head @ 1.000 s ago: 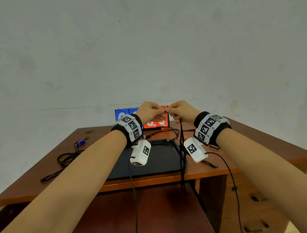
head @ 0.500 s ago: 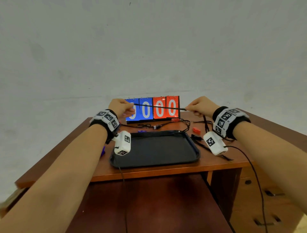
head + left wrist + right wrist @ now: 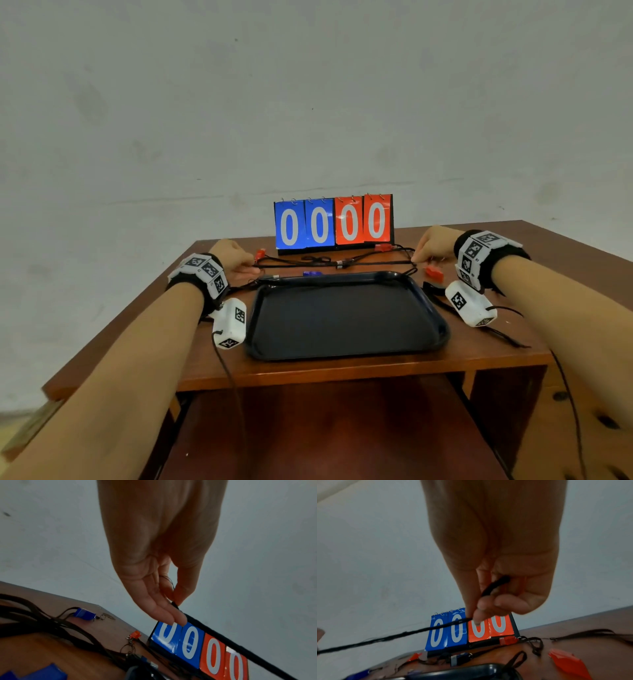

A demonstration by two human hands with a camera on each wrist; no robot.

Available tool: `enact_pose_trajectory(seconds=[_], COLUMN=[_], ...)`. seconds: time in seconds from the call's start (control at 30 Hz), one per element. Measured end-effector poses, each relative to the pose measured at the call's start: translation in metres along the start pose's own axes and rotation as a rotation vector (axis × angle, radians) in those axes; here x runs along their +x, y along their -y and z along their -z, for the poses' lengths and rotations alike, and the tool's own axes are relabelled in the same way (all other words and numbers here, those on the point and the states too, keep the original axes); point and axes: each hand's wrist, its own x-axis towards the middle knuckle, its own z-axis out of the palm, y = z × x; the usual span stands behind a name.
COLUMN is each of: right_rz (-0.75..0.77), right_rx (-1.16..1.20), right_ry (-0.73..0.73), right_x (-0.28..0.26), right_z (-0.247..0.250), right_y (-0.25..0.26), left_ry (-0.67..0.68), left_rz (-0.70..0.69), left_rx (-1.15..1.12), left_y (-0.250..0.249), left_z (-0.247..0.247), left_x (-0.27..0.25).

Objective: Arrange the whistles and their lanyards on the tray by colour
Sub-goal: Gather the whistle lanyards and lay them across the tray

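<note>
Black lanyard [image 3: 334, 263] stretched taut between two hands, running left to right above the far edge of the table, just behind the tray [image 3: 346, 349] and in front of the scoreboard. Left end pinched between thumb and fingertips of the left hand [image 3: 236, 258]; seen close in the left wrist view as a dark cord [image 3: 223, 638] leaving the pinch. Right end clamped by curled fingers and thumb of the right hand [image 3: 433, 241], with a short loop of slack above the pinch in the right wrist view. Cannot tell which whistle this cord belongs to.

Tray dark, shallow, holding nothing yet. Loose around it: red whistle [image 3: 433, 273] just right of the tray, another red whistle [image 3: 508, 640] at the scoreboard's foot, blue whistle [image 3: 312, 273] by the tray's far rim, more black cords tangled between.

Likely step: straightening one lanyard before laying it down. Best done by keeping both pinches firm, lowering both ends together onto the tray, and easing tension only once the cord touches, so no coil springs back into the tangle.

Brown wooden table [image 3: 342, 371], flip scoreboard [image 3: 334, 221] reading 00 blue, 00 red, plain pale wall [image 3: 308, 102] behind
</note>
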Motion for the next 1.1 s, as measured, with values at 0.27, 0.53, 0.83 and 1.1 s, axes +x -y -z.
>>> enact_pose_trajectory(seconds=[0.27, 0.53, 0.83, 1.1], right_rz=[-0.095, -0.156, -0.157, -0.158], right_rx=[-0.013, -0.002, -0.012, -0.029], right_ry=[0.109, 0.257, 0.269, 0.234], right_x=[0.049, 0.077, 0.088, 0.094], right_z=[-0.010, -0.019, -0.030, -0.032], right_y=[-0.012, -0.026, -0.029, -0.034], left_ry=[0.106, 0.170, 0.174, 0.182], left_rz=[0.120, 0.154, 0.136, 0.137], left_rx=[0.341, 0.461, 0.465, 0.468], left_y=[0.012, 0.027, 0.034, 0.034], left_z=[0.004, -0.001, 0.002, 0.000], left_x=[0.043, 0.083, 0.088, 0.092])
